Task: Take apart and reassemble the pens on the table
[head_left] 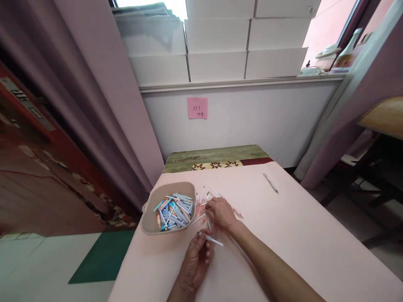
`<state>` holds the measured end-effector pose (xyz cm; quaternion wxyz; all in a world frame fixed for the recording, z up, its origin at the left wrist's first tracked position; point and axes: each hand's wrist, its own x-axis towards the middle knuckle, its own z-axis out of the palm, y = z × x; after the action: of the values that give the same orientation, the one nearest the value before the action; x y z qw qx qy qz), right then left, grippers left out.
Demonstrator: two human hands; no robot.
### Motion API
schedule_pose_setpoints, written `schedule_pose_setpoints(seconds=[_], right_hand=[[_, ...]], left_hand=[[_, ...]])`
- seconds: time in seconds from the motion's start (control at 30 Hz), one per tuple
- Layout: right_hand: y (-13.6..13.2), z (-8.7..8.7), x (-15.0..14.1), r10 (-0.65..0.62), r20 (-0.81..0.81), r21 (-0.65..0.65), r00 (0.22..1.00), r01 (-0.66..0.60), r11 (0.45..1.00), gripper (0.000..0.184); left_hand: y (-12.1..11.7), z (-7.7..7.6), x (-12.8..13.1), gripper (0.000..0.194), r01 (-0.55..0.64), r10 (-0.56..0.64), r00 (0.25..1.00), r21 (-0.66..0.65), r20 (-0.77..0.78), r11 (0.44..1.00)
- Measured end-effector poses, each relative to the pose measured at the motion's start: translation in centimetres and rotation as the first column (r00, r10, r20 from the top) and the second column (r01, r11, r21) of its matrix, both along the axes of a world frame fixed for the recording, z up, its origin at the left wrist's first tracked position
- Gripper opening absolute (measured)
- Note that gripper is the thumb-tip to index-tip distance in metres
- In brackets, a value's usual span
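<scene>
My left hand point(197, 261) is closed in a pinch around a slim white pen refill point(215, 240) with a dark tip, held slanting above the pink-covered table. Beyond it, my right hand point(219, 213) reaches into a loose pile of clear and pinkish pen barrels point(201, 206). Its fingers are bent together at the pile; what they grip is hidden. Some white refills with dark tips lie among the barrels. Left of the pile stands a beige plastic basin point(147, 218) with many blue, white and orange pen parts point(174, 212) inside.
One finished-looking pen point(270, 183) lies alone on the right of the pink table cover point(302, 235). A pink note point(197, 108) is stuck on the wall behind. White boxes point(217, 35) are stacked on the sill above. A purple curtain point(103, 84) hangs at the left.
</scene>
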<state>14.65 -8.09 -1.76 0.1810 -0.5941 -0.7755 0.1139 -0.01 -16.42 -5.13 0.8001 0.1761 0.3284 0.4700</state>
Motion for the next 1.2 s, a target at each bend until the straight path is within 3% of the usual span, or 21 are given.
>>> schedule_pose_setpoints(seconds=[0.27,0.5,0.57,0.63,0.67,0.73,0.8,0.87,1.03,1.2], right_hand=[[1.2,-0.4,-0.5,0.059,0.113,-0.033,0.992,-0.056,0.998,0.013],[1.3,0.4,0.0,0.15,0.094,0.0,0.984,-0.15,0.989,0.012],[0.2,0.8,0.7,0.103,0.021,0.045,0.994,-0.104,0.994,0.015],[-1.6,1.1,1.5,-0.012,-0.228,0.104,0.974,0.037,0.994,0.018],[-2.7,1.3,1.9,-0.073,-0.413,0.109,0.908,0.129,0.986,0.018],[-4.9,1.8,2.7,-0.156,-0.717,0.038,0.679,0.262,0.964,0.022],[-6.9,2.5,3.3,-0.213,-0.853,-0.072,0.476,0.297,0.952,0.026],[-8.5,3.5,3.6,-0.245,-0.884,-0.141,0.399,0.272,0.952,0.028],[-10.7,5.5,3.1,-0.164,-0.835,-0.037,0.525,0.244,0.969,0.02],[-11.2,5.5,2.6,-0.103,-0.803,0.041,0.587,0.227,0.973,0.017]], left_hand=[[0.1,-0.2,-0.2,0.03,-0.002,0.002,1.0,-0.023,0.008,1.0],[-0.5,-0.2,-0.3,0.03,-0.014,0.014,1.0,-0.014,0.027,1.0],[-0.9,0.3,-0.5,0.03,-0.024,0.025,0.998,-0.018,0.055,1.0],[-1.0,1.4,-0.6,0.03,-0.078,0.08,0.993,-0.025,0.089,0.997],[-0.9,2.1,-0.6,0.03,-0.126,0.128,0.986,-0.025,0.103,0.992],[-0.4,4.0,-0.5,0.028,-0.246,0.244,0.964,0.003,0.102,0.969],[0.2,6.0,-0.2,0.026,-0.333,0.329,0.941,0.045,0.082,0.942],[0.6,7.6,0.3,0.022,-0.361,0.359,0.932,0.079,0.042,0.929],[0.0,8.6,1.6,0.025,-0.357,0.363,0.93,0.091,-0.064,0.93],[-0.9,8.6,2.0,0.028,-0.314,0.328,0.939,0.128,-0.103,0.941]])
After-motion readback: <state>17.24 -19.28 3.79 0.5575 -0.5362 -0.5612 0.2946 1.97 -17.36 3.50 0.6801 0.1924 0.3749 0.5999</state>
